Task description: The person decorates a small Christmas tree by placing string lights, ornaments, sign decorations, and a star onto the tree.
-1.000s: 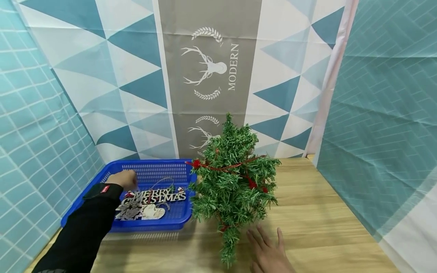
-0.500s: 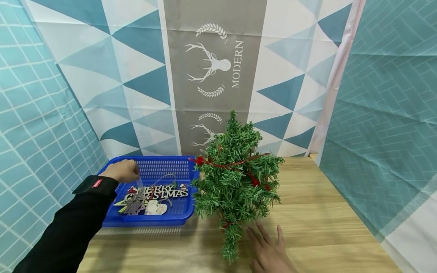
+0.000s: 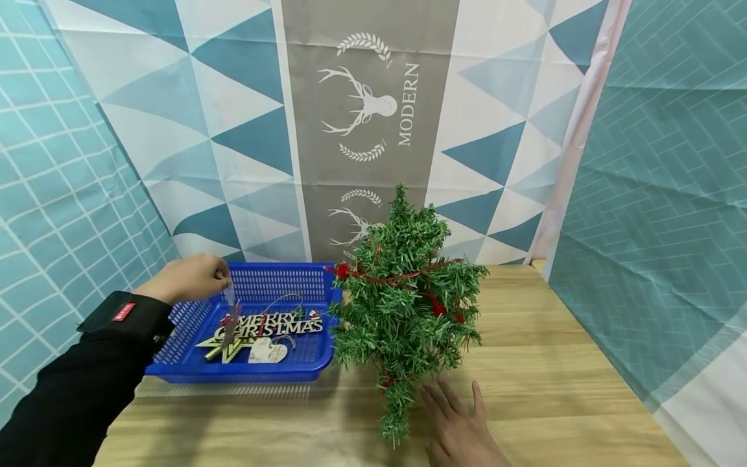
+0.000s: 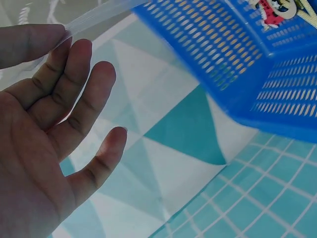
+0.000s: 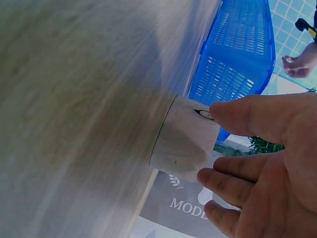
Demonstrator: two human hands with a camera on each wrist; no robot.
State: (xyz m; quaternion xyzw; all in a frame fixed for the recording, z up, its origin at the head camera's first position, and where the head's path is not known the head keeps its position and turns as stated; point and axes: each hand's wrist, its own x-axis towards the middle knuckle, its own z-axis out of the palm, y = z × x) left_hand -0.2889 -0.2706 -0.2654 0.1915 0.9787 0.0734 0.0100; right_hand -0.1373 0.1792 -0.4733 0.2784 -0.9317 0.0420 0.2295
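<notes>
My left hand (image 3: 195,277) pinches a translucent ribbon (image 4: 101,14) between thumb and fingertips. From it hangs a glittery snowflake ornament (image 3: 230,329), seen nearly edge-on, over the blue basket (image 3: 245,375). In the basket lie a MERRY CHRISTMAS sign (image 3: 306,326), a gold star (image 3: 232,352) and a pale heart ornament (image 3: 268,351). A small green Christmas tree (image 3: 403,318) with a red garland (image 3: 385,283) stands right of the basket. My right hand (image 3: 463,431) lies low beside the tree, its fingers straight and spread, fingertips at the white base (image 5: 185,141); whether they press it cannot be told.
The wooden tabletop (image 3: 543,363) runs to the right of the tree. A patterned cloth (image 3: 373,78) hangs behind it, with blue tile-patterned sheets (image 3: 52,194) at the left and a teal sheet (image 3: 659,227) at the right.
My left hand has risen out of the basket and drawn back to the left, lifting the snowflake by its ribbon; the snowflake has turned edge-on. The right hand and tree stay in place.
</notes>
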